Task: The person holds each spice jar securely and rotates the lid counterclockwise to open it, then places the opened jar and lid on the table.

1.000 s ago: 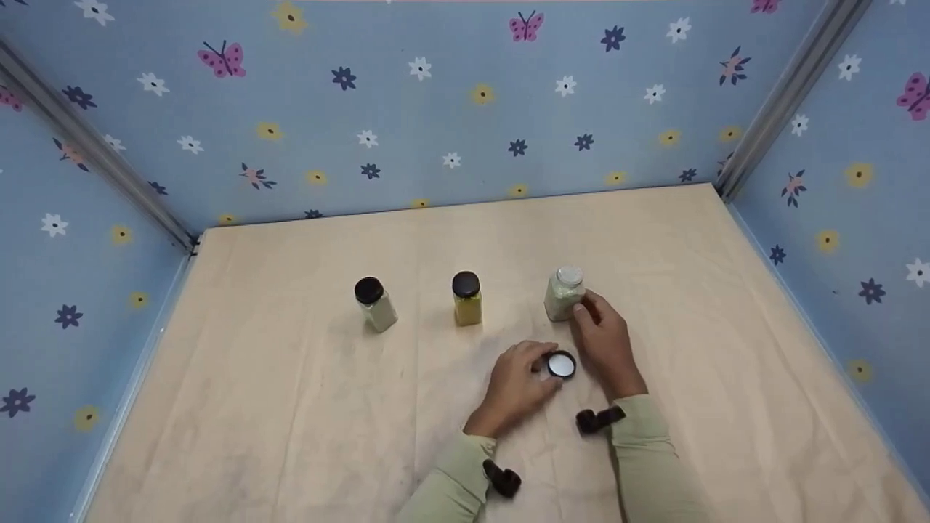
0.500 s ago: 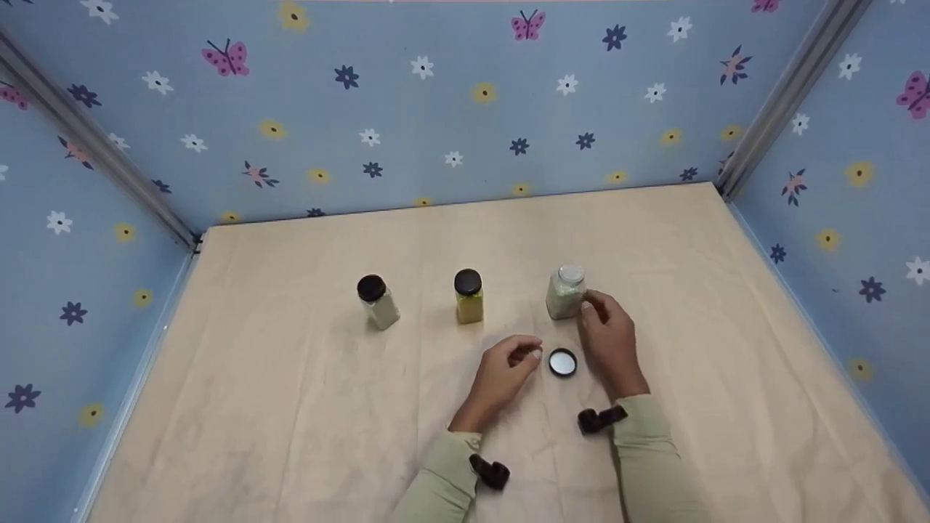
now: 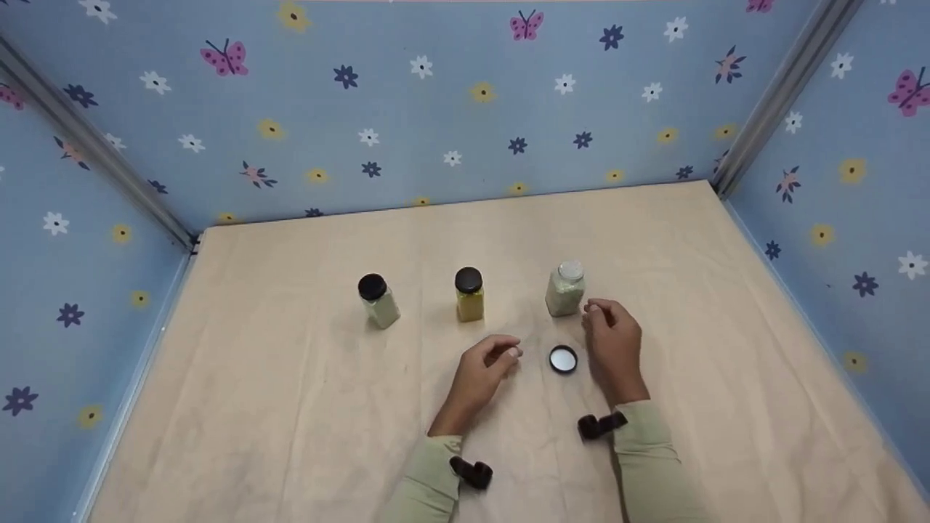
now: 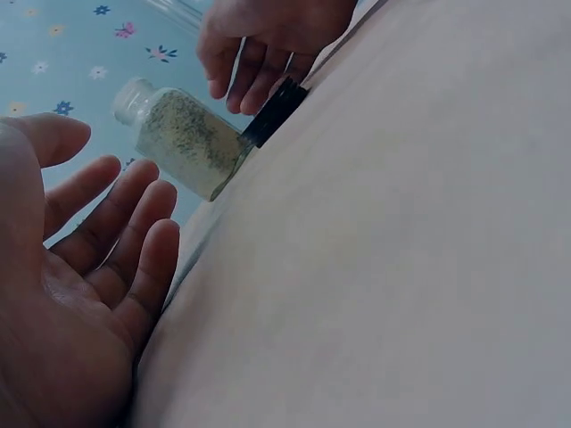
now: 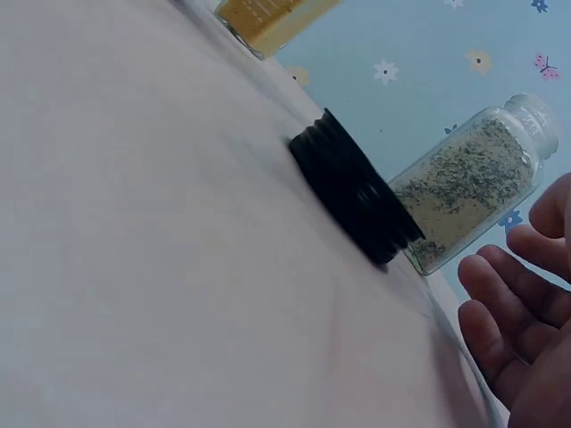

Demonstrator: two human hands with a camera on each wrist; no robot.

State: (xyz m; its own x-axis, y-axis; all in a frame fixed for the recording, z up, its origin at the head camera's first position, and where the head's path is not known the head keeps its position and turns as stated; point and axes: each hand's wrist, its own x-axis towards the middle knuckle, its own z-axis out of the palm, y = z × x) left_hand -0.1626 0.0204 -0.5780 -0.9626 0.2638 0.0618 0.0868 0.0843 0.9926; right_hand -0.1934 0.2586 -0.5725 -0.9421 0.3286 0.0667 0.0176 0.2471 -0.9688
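An uncapped glass spice jar (image 3: 564, 292) with pale green flaky contents stands upright at the right of a row. Its black lid (image 3: 563, 359) lies on the cloth in front of it, white inside facing up. My right hand (image 3: 615, 349) is just right of the jar, fingers loosely bent, with a small gap to the glass in the right wrist view. Left of the lid my left hand (image 3: 481, 374) hovers apart from it; its fingers (image 4: 134, 223) are relaxed and hold nothing. A black-capped jar of yellow powder (image 3: 470, 298) stands in the middle.
Another black-capped jar (image 3: 379, 303) with pale contents stands at the left of the row. A beige cloth (image 3: 290, 407) covers the table. Blue flowered panels (image 3: 407, 109) enclose the back and both sides.
My left hand has let go of the lid, which now lies on the cloth, and moved left. My right hand has come off the jar and shifted slightly right.
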